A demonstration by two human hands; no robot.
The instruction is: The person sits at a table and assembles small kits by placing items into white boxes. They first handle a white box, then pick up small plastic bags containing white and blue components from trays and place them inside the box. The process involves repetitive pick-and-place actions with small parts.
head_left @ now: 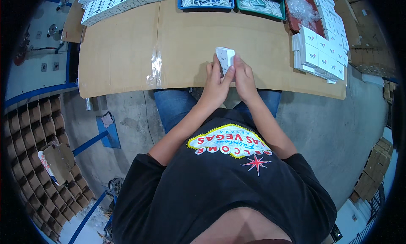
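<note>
A small white box (225,60) with dark marks on one side is held upright between my two hands, just above the near half of the table. My left hand (217,84) grips its left side, the thumb lying across the lower part. On the other side, my right hand (245,78) closes against the box's right edge and hides part of it. Fingers of both hands partly cover the lower end of the box. Whether its flaps are closed cannot be made out.
Brown cardboard (118,58) covers the table. White boxes (122,7) line the far left; more white boxes (323,53) are stacked at right. Along the back stand a blue tray (206,8) and green tray (262,17) of small white pieces, and clear plastic bags (302,9).
</note>
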